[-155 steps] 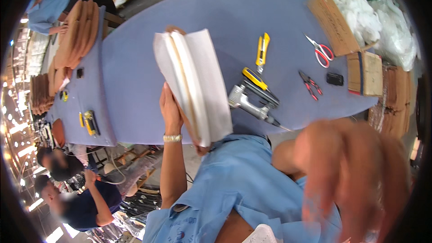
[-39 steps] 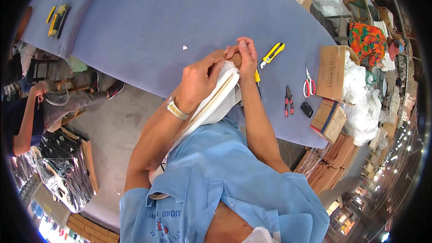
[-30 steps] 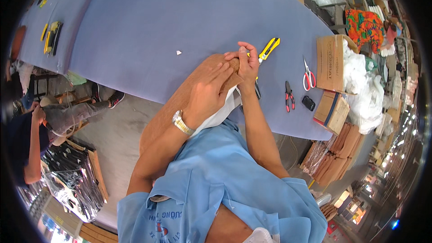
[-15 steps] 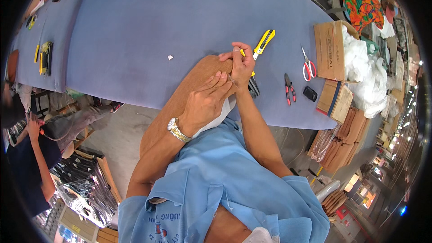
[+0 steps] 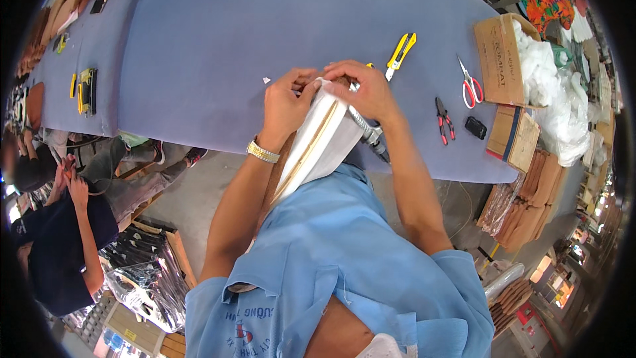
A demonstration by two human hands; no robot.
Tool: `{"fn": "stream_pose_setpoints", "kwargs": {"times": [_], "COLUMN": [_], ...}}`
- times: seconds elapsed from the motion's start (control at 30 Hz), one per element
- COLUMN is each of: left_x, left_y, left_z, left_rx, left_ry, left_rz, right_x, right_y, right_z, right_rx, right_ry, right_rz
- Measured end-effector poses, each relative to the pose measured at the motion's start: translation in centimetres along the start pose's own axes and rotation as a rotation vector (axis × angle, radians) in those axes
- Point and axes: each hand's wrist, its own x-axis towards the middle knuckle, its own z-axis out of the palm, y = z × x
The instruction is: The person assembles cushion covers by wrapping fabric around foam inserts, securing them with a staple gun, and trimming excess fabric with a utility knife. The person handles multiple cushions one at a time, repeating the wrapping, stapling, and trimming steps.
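A long panel [image 5: 311, 149] leans from the table toward my body, its white lining side up with a tan strip along it; brown cover fabric shows at its left edge and far tip. My left hand [image 5: 286, 103], wearing a gold watch, pinches the lining at the far end. There too my right hand [image 5: 366, 93] grips the same end, its fingers curled over the tip. Partly covered by the right hand and forearm is a silver and black tool [image 5: 374, 138], whose kind I cannot make out. A yellow utility knife [image 5: 401, 52] lies beyond the right hand.
Red-handled scissors [image 5: 470, 86], pliers [image 5: 444, 122] and a small black object [image 5: 475, 127] lie on the blue table [image 5: 218, 46]. A cardboard box [image 5: 497, 59] of white stuffing stands at right. A yellow-black stapler-like tool [image 5: 87, 91] lies left, near a co-worker [image 5: 66, 238].
The panel has turned from brown side up to white lining up. My left hand went from lying flat on it to pinching its end; the right hand has closed over the tip.
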Motion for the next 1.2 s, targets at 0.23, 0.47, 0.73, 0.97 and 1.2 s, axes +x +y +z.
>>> {"fn": "stream_pose_setpoints", "kwargs": {"times": [0.23,0.47,0.73,0.97,1.2], "left_x": [-3.1,-1.2,0.9,1.8,2.9], "left_y": [3.1,0.4,1.7,1.1,0.6], "left_z": [-0.2,0.1,1.8,2.2,2.4], "left_rx": [0.189,0.162,0.136,0.157,0.222], "left_ry": [-0.046,-0.073,-0.210,-0.310,-0.364], "left_rz": [0.433,0.228,0.209,0.236,0.241], "right_x": [0.1,-1.9,-1.7,-1.7,-1.7], "right_y": [2.2,1.6,3.7,5.1,3.9], "right_z": [0.6,1.2,-0.1,-0.6,-1.5], "right_rx": [0.167,0.216,-0.047,0.069,0.292], "right_ry": [0.070,0.260,0.306,0.396,0.282], "right_rz": [0.072,-0.089,-0.067,0.116,0.215]}}
